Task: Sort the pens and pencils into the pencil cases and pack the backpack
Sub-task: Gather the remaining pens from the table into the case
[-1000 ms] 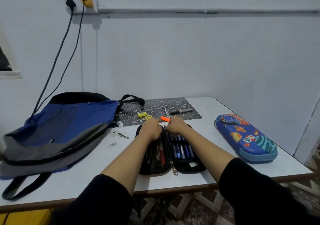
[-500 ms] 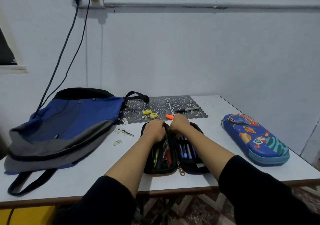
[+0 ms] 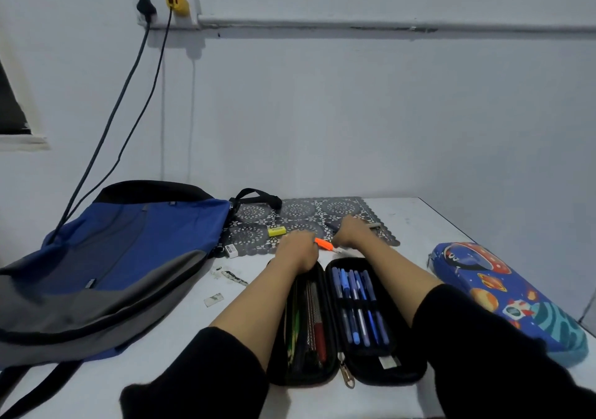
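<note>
Change: both hands were bunched at the far end of the open black pencil case (image 3: 371,376) half a second ago. Now the right hand (image 3: 353,233) has gone out onto the patterned mat (image 3: 342,207) at the tabletop's (image 3: 419,218) far edge and sits on top of the black marker (image 3: 374,225), whose two ends stick out either side of it. The left hand (image 3: 298,251) is at the far rim of the case's left half. The orange highlighter (image 3: 322,243) lies between the hands at the mat's near edge. Both hands have fingers curled, seen from behind; can't tell if the right one has actually closed on the marker, or if the left holds anything. Read: sorting is mid-way and loose items are next, likely the marker. Containers: the black case lies flat at the near edge, with blue pens (image 3: 358,305) under straps in the right half and a red pen (image 3: 319,334), a green pencil (image 3: 294,325) and others in the left. The space-print case (image 3: 483,276) is zipped near the right edge, contents hidden. The backpack (image 3: 138,251) lies flat at the left side, nothing packed as far as I can see. A small yellow item (image 3: 276,231) is loose on the mat.
</note>
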